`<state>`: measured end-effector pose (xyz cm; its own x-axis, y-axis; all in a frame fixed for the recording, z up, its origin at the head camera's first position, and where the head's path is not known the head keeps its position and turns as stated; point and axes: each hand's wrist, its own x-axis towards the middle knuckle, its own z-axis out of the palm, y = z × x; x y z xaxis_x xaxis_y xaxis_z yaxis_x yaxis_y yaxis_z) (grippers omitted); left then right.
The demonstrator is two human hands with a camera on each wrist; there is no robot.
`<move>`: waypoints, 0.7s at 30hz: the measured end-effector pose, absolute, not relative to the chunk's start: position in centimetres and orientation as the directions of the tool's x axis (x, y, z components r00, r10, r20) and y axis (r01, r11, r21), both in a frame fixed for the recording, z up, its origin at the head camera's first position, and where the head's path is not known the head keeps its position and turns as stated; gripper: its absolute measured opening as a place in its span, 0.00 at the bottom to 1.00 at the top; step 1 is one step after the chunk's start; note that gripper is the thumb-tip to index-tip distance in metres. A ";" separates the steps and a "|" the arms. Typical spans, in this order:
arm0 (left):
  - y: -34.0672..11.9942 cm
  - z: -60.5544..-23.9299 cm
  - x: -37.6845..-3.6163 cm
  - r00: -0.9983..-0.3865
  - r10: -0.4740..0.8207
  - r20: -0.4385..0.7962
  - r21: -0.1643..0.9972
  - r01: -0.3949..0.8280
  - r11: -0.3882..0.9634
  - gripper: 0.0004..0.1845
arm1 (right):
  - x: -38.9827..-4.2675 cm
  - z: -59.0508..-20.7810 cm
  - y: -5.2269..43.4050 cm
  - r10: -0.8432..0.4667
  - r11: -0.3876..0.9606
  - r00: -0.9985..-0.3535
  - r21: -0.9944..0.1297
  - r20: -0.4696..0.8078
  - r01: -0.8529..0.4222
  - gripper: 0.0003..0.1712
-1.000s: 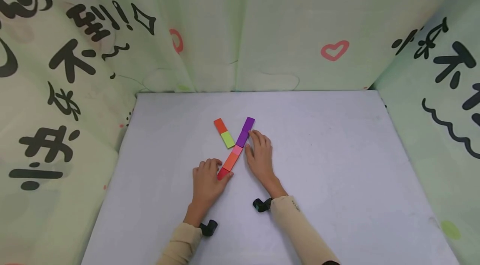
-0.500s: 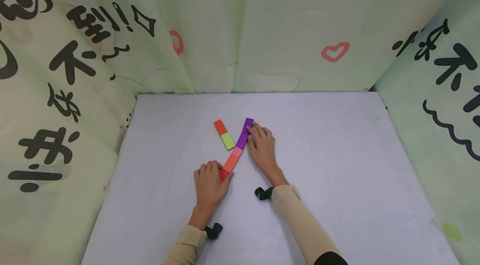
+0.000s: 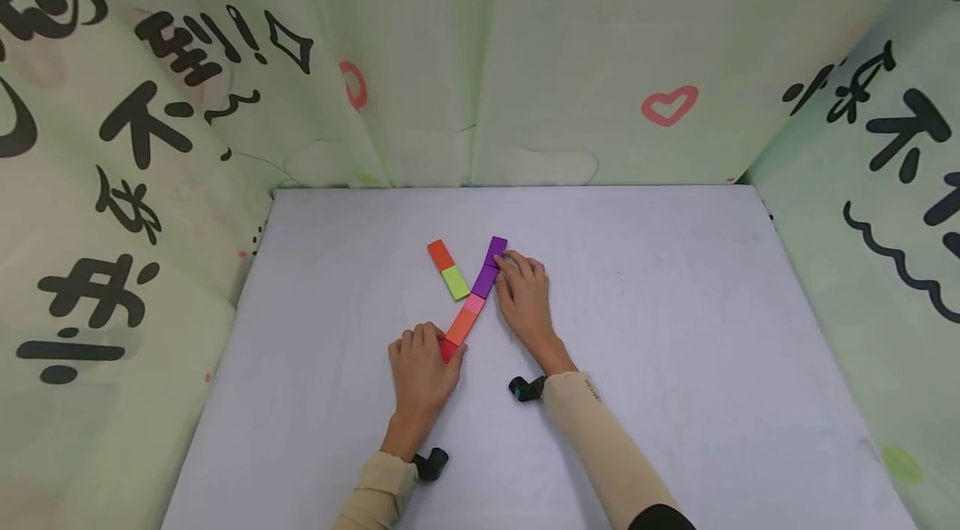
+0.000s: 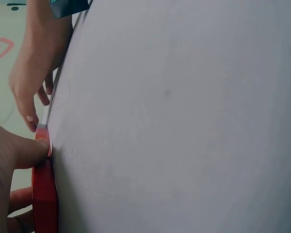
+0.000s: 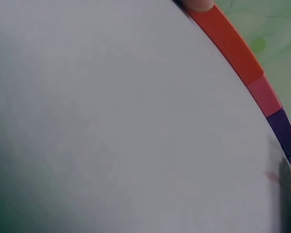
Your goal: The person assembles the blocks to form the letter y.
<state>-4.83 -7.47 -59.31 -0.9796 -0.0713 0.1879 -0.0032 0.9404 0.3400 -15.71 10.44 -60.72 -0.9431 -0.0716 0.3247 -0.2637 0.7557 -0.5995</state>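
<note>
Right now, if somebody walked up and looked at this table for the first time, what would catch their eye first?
Most likely the slanted row of coloured blocks in the middle of the pale table, running red, orange, pink, then purple. The left hand holds its red near end, and the right hand touches the purple far end. Just left of the row lies a separate orange and lime green pair, and cloth with bold black characters hangs around the table.

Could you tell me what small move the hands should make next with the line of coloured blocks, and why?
Probably nudge the far purple block into line with the right hand. That hand's fingertips rest on the purple end, the left hand holds the red block at the near end, and the row looks slightly bent at the purple blocks. The orange and green pair lies apart.
</note>
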 end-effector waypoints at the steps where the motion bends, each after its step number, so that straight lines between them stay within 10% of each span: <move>1: -7.5 -59.3 -4.8 -0.980 -0.073 0.183 0.342 -0.006 0.940 0.23 | -15.7 -60.7 10.4 -0.072 0.754 -0.942 -0.600 0.329 -0.267 0.20; 21: -8.6 -58.5 -5.6 -0.995 -0.066 0.071 0.400 -0.032 0.916 0.25 | -14.9 -60.3 12.8 -0.119 0.698 -0.957 -0.663 0.264 -0.270 0.22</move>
<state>-5.57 -8.64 -58.50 -0.9953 -0.0657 0.0707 -0.0320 0.9160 0.3998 -14.92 12.77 -60.26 -0.9571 -0.1190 0.2642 -0.2698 0.6983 -0.6630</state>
